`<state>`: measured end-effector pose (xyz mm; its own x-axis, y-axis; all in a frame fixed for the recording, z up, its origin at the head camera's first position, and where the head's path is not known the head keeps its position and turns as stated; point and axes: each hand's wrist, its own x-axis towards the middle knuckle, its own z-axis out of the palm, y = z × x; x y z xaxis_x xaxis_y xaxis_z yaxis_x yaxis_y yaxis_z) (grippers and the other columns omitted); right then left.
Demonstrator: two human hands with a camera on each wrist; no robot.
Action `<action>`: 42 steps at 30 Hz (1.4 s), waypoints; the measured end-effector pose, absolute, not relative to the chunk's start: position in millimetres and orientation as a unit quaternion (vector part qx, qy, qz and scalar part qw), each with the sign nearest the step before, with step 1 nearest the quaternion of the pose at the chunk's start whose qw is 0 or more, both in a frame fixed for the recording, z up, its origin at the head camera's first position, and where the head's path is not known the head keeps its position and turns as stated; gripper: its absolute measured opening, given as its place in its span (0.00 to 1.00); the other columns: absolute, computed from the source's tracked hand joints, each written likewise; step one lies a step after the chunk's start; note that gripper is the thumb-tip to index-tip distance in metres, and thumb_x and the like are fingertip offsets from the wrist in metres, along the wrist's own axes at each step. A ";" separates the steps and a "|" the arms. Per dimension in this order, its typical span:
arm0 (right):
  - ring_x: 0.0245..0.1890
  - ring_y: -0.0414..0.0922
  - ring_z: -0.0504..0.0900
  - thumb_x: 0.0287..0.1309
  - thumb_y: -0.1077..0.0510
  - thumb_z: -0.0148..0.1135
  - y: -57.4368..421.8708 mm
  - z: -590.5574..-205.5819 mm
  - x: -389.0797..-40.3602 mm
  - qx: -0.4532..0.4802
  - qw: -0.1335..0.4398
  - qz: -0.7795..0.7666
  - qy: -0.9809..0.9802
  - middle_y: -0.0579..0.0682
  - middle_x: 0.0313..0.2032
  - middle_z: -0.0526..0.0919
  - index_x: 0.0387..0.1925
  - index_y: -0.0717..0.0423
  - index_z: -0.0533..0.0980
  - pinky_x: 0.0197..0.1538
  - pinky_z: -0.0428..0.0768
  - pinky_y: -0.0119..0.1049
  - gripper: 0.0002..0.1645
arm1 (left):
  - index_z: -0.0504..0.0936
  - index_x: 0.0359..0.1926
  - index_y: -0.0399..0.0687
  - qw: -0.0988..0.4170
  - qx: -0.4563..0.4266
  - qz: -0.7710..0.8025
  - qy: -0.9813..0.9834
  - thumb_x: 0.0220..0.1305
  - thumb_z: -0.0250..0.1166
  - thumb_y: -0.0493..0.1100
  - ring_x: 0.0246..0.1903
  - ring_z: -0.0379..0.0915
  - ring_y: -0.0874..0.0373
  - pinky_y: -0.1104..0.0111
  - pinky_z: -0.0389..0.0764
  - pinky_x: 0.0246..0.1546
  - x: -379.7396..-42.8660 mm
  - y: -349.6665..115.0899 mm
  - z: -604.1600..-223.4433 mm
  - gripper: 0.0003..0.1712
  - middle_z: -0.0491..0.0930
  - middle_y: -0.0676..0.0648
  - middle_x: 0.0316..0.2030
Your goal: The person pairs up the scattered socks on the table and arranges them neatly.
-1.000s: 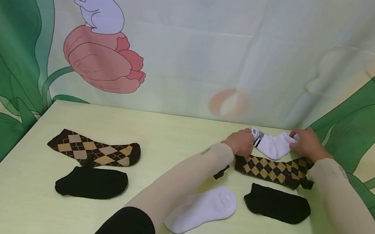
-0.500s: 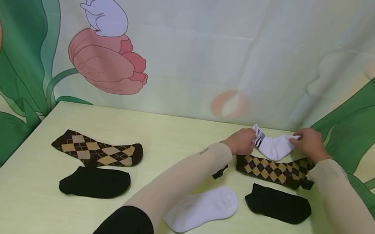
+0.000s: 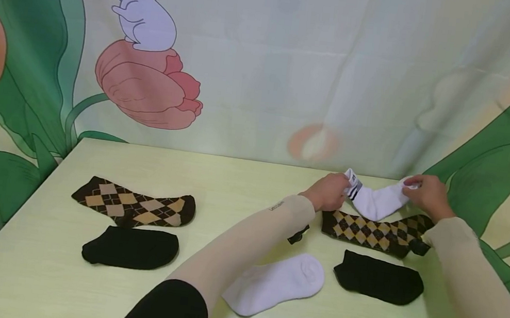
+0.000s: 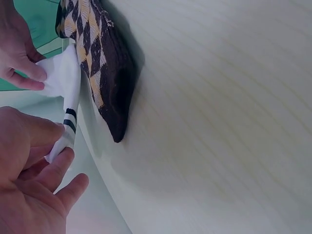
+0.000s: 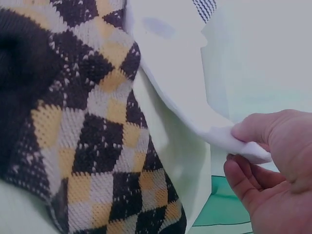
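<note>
A white sock with black stripes at its cuff [image 3: 378, 200] is stretched between both hands near the table's back right edge. My left hand [image 3: 328, 191] pinches the striped cuff end between thumb and fingers, plain in the left wrist view too. The toe end is pinched by my right hand [image 3: 427, 196], and in the right wrist view that end of the white sock [image 5: 214, 134] is lifted off the table. Just in front of it lies a brown argyle sock [image 3: 368, 232], partly under the right wrist. Closer still is a black sock [image 3: 378, 278].
On the left of the table [image 3: 242, 189] lie another argyle sock [image 3: 138, 206] and another black sock [image 3: 131, 248]. A second white sock [image 3: 279, 286] rests at front centre, partly behind the left forearm. A printed curtain [image 3: 255, 66] hangs along the back edge.
The sock's ends have risen slightly in both hands. My right hand has shifted a little to the right, drawing the toe end with it. The other socks stay put on the table.
</note>
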<state>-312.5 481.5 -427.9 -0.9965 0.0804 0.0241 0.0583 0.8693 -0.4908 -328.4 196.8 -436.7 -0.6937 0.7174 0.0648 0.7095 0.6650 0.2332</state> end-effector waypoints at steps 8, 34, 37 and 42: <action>0.40 0.59 0.74 0.68 0.59 0.61 484.3 -427.7 -313.2 -0.017 0.038 0.245 -0.969 0.68 0.43 0.79 0.51 0.71 0.80 0.35 0.72 0.43 0.18 | 0.86 0.54 0.44 0.013 0.349 0.172 0.921 0.67 0.60 0.30 0.45 0.78 0.62 0.72 0.77 0.45 -327.3 191.0 -434.0 0.18 0.85 0.50 0.52; 0.32 0.53 0.72 0.69 0.52 0.65 491.8 -402.3 -279.7 -0.003 0.068 0.238 -0.969 0.64 0.37 0.79 0.62 0.72 0.74 0.28 0.70 0.39 0.31 | 0.88 0.52 0.46 -0.018 0.328 0.208 0.921 0.71 0.67 0.39 0.44 0.83 0.61 0.77 0.79 0.41 -316.1 171.2 -424.6 0.11 0.87 0.50 0.49; 0.31 0.52 0.71 0.70 0.51 0.64 490.6 -396.5 -274.7 0.000 0.069 0.240 -0.968 0.63 0.36 0.79 0.62 0.71 0.75 0.28 0.69 0.39 0.31 | 0.88 0.52 0.45 -0.025 0.339 0.207 0.918 0.73 0.66 0.42 0.42 0.83 0.63 0.78 0.79 0.40 -313.7 168.3 -422.2 0.12 0.88 0.50 0.48; 0.32 0.52 0.72 0.71 0.48 0.63 486.3 -387.0 -267.8 -0.006 0.064 0.239 -0.969 0.63 0.37 0.79 0.64 0.70 0.74 0.27 0.70 0.39 0.32 | 0.89 0.50 0.45 -0.039 0.351 0.232 0.906 0.75 0.63 0.46 0.32 0.80 0.68 0.80 0.75 0.33 -309.6 162.5 -418.5 0.13 0.89 0.50 0.44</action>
